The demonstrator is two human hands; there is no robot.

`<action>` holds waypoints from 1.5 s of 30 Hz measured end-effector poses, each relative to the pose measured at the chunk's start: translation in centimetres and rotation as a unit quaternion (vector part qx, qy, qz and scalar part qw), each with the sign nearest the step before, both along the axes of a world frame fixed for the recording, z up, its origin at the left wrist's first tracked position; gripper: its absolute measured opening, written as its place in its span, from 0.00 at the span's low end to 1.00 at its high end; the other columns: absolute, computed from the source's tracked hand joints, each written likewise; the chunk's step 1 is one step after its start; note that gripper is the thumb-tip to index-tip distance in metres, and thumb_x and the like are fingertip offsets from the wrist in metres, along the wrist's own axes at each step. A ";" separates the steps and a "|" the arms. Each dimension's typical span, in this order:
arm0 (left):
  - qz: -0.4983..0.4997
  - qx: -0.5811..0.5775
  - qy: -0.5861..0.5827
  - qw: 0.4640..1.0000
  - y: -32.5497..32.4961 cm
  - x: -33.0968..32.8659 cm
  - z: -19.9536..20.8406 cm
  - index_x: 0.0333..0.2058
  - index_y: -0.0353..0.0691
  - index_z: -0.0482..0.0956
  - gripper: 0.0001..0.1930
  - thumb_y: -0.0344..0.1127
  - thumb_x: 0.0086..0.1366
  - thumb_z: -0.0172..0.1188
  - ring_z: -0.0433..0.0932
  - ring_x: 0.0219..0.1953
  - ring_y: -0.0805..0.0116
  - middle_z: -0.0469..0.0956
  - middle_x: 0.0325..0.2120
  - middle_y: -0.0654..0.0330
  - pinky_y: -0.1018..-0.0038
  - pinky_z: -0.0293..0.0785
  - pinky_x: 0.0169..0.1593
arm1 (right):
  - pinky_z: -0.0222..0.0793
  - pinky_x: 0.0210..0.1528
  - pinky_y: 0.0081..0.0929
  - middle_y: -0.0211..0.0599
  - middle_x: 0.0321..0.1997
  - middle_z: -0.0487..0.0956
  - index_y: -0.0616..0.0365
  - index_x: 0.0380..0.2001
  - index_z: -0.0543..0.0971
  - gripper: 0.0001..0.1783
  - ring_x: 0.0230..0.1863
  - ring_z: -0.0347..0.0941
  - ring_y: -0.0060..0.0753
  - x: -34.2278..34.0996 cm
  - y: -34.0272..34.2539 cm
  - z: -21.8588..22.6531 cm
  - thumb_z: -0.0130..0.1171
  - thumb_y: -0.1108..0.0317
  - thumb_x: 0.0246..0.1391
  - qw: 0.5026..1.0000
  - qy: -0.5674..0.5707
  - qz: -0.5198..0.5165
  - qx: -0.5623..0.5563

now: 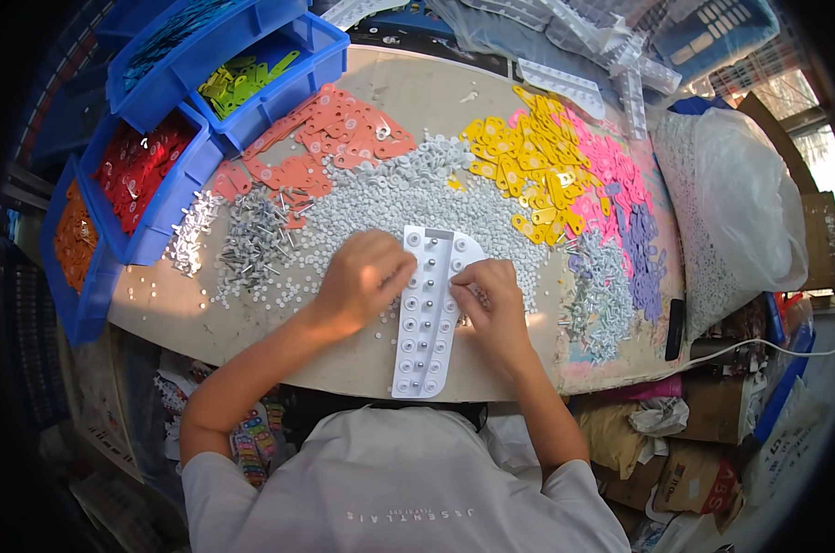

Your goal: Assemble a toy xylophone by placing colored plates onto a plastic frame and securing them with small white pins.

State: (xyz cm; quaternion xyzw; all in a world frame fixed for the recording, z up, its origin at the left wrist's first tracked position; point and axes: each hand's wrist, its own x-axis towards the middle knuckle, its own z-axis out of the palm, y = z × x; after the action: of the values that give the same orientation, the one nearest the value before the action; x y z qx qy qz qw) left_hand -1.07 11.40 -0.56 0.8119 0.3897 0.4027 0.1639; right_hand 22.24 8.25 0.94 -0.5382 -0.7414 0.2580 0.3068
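A long white plastic tray [418,314] lies lengthwise in front of me at the table's near edge. Round white ring-shaped pieces sit in a row down each side of it, and small round metal heads line its middle channel. At its upper left edge, my left hand [360,284] is closed in a pinch beside the tray. My right hand [496,309] pinches at the right edge, over the side row. Whatever is between the fingertips of either hand is too small or hidden to make out. Beyond the tray spreads a heap of small white plastic pieces [380,207].
Blue bins [173,235] at the left hold red, orange, green and blue pieces. Around the white heap lie coral tags [344,129], yellow tags [537,152], pink tags [611,161], purple tags [646,263] and metal pins [256,244]. A clear bag [730,203] stands right.
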 end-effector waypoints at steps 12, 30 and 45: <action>0.122 0.049 0.089 0.987 9.4 -2.8 0.2 0.33 0.38 0.84 0.03 0.27 0.59 0.67 0.77 0.40 0.58 0.78 0.32 0.59 0.62 0.68 0.47 | 0.67 0.42 0.37 0.34 0.33 0.78 0.56 0.32 0.81 0.07 0.39 0.73 0.42 0.0 -0.1 0.2 0.66 0.76 0.47 0.994 -0.051 0.023 0.090; 0.079 0.086 0.224 0.968 9.8 -2.1 -1.9 0.31 0.41 0.84 0.04 0.29 0.56 0.66 0.73 0.42 0.62 0.73 0.31 0.63 0.65 0.66 0.49 | 0.67 0.46 0.45 0.46 0.35 0.78 0.61 0.35 0.79 0.05 0.42 0.73 0.52 2.4 9.6 1.0 0.60 0.75 0.54 0.982 -0.130 -0.046 0.131; 0.102 -0.019 0.032 0.994 7.0 -2.6 2.0 0.33 0.38 0.78 0.05 0.26 0.59 0.66 0.76 0.41 0.57 0.78 0.31 0.58 0.63 0.68 0.49 | 0.70 0.43 0.42 0.41 0.34 0.81 0.60 0.29 0.77 0.07 0.39 0.75 0.47 -0.1 15.4 -1.8 0.65 0.71 0.51 0.987 -0.122 -0.084 0.057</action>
State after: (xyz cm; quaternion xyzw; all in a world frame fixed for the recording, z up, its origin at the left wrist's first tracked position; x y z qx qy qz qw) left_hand -3.67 18.36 1.43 0.7772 0.4831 0.3836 0.1247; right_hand 22.19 23.65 -0.91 -0.6077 -0.7390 0.1213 0.2644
